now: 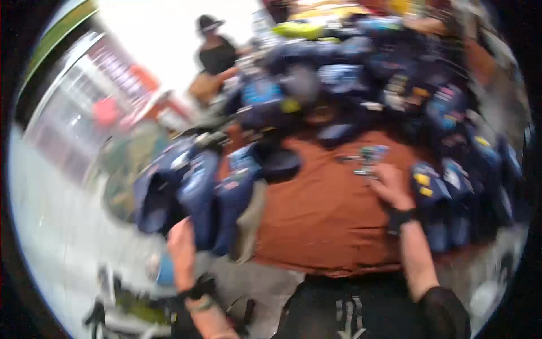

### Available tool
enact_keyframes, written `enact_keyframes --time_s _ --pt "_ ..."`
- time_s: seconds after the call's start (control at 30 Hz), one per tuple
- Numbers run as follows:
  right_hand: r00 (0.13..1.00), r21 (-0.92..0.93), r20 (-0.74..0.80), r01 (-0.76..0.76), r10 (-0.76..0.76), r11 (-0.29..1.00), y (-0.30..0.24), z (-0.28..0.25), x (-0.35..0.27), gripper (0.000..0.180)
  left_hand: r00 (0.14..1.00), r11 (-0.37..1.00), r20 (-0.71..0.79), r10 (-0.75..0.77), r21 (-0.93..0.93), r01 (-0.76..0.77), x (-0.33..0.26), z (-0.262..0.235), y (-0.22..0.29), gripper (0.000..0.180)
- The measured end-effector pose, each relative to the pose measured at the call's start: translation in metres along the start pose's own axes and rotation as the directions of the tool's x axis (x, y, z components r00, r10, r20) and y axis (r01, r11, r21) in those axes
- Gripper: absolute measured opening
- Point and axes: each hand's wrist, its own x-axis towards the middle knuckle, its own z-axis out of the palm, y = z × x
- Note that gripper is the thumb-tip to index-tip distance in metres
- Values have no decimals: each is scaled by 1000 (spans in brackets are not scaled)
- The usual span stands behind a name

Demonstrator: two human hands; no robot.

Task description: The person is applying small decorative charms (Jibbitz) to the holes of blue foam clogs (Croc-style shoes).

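My left hand [182,246] is low on the left, with its fingers bent beside the lower edge of a row of dark blue caps [197,195]. Blur hides whether it touches one. Over a rust-brown cloth [316,220], my right hand [390,183] reaches inward. Its fingers are drawn together at a small cluster of shiny silver, green and blue pieces [367,160], too smeared to name. More dark blue caps [437,198], some with yellow patches, stand just right of that hand. Dark bands circle both wrists.
A mound of caps [344,79] fills the table's far side. Beyond it at left stands a person in black [216,53]; other arms show at far right. A camouflage-patterned item [132,169] lies left of the caps. Dark and green things [135,308] sit at lower left.
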Motion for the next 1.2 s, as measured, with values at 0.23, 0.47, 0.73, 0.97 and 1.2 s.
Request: enact_keyframes --time_s 0.23,0.47,0.73,0.97,1.2 --pt "986 -61 -168 -10 0 998 10 41 -1 17 940 983 339 -30 -160 89 21 -5 42 49" --pt "997 -119 40 -56 61 991 -19 20 8 21 805 661 401 -437 -464 590 9 -21 50 37" --pt "993 -10 9 -117 117 993 24 27 -14 28 982 893 105 155 -441 -93 25 52 37 37" --pt "994 44 56 -92 89 995 12 33 -5 27 919 955 262 295 -75 -286 15 58 74 36" --pt "999 -2 -47 -4 4 1000 18 37 -7 23 903 925 226 365 -192 -326 -3 83 133 36"
